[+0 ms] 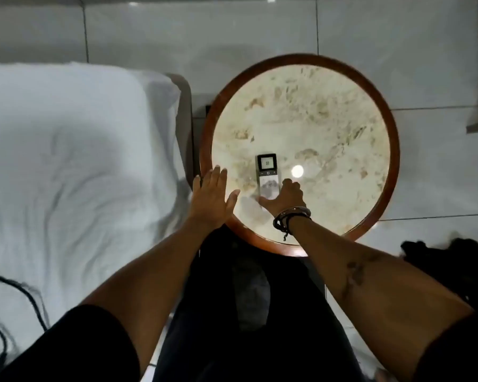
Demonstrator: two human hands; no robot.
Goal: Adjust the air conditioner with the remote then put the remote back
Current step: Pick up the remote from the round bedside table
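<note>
With our right hand [283,198] closed around the near end of the remote [268,176] on the round table [301,111] and our left hand [214,197] hovering open, we should keep the screen facing up.

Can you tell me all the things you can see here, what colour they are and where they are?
remote: one, silver-grey with a small lit screen, lying on the table near its front-left part
table: one, round, cream marble-look top with a brown wooden rim, right of the bed
bed: one, white crumpled sheets, on the left
cable: one, black, across the bed's near corner
floor: pale shiny tiles, around the table
dark bundle: one, black, on the floor at the right; what it is cannot be told
bracelets: a few, dark, on the right wrist
left hand: open, flat over the table's left rim
right hand: fingers on the remote's lower end
</note>
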